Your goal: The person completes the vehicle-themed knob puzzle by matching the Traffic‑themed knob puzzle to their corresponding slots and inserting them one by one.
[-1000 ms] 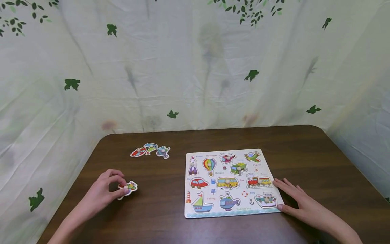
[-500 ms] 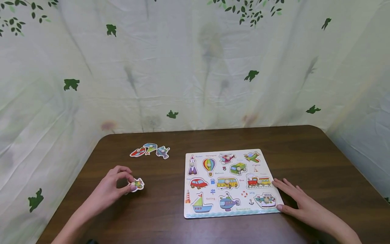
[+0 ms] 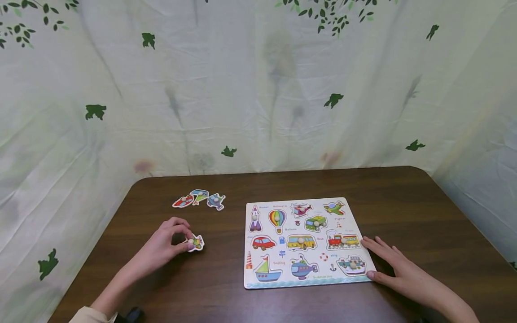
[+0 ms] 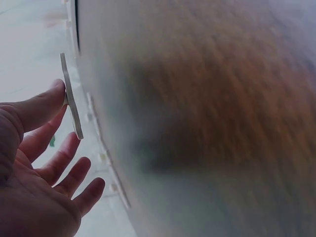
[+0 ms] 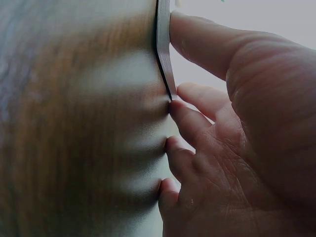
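Note:
In the head view my left hand [image 3: 171, 237] pinches a small flat puzzle piece [image 3: 197, 242] with a white border and a colourful picture. The left wrist view shows this piece edge-on [image 4: 72, 101], held between thumb and fingertips, with a gap between it and the tabletop. The other fingers spread loosely. On the right, my right hand [image 3: 408, 271] lies at the right edge of a white puzzle board [image 3: 291, 283] with vehicle pictures. Its thumb rests on the board's edge [image 5: 164, 49] in the right wrist view, while its fingertips touch the table beside it.
At the back left lie a red and white piece [image 3: 183, 201], a blue and green piece [image 3: 199, 196] and a bluish piece [image 3: 216, 201], close together. The dark brown table [image 3: 436, 224] ends at a white curtain [image 3: 250, 89] with leaf prints.
My left hand has moved to the right across the table with the puzzle piece, towards the board. The right hand, the board and the pieces at the back have stayed put.

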`<act>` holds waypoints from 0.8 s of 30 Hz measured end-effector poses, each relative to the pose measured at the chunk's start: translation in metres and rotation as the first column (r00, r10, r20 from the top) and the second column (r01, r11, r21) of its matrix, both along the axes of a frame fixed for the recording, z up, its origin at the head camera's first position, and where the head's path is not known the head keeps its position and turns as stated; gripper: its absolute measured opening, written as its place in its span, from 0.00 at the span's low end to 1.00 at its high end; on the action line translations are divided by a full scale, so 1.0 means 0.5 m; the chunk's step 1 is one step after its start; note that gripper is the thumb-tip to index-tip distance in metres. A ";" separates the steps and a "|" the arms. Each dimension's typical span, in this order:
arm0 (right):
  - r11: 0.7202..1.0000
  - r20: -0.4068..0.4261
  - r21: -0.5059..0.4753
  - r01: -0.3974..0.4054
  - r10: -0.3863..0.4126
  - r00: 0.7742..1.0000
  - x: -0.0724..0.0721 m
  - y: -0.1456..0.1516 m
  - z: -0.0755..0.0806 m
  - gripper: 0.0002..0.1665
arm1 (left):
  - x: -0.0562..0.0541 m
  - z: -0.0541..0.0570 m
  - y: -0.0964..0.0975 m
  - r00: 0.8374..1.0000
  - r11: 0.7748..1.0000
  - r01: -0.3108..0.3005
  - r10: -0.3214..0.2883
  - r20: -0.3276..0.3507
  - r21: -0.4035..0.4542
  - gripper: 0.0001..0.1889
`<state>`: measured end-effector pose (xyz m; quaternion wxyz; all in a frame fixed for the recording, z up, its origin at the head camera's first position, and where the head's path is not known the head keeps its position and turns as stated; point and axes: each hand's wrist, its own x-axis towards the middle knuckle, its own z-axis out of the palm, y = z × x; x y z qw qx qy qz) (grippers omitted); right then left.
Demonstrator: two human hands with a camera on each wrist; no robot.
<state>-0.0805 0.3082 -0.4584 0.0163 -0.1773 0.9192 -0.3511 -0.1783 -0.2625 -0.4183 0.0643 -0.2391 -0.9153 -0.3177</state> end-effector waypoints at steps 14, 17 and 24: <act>1.000 -0.026 0.014 -0.013 0.014 1.000 -0.002 0.001 -0.001 0.42 | -0.046 -0.027 0.032 0.991 0.997 0.072 -0.070 0.111 -0.010 0.10; 1.000 -0.039 0.018 -0.023 0.023 0.999 -0.003 0.000 -0.001 0.41 | -0.054 -0.030 0.038 0.991 0.994 0.104 -0.101 0.092 -0.022 0.10; 1.000 -0.035 0.027 -0.010 0.011 0.999 -0.002 0.000 0.001 0.41 | -0.071 -0.031 0.050 0.985 0.984 0.167 -0.163 0.062 -0.060 0.12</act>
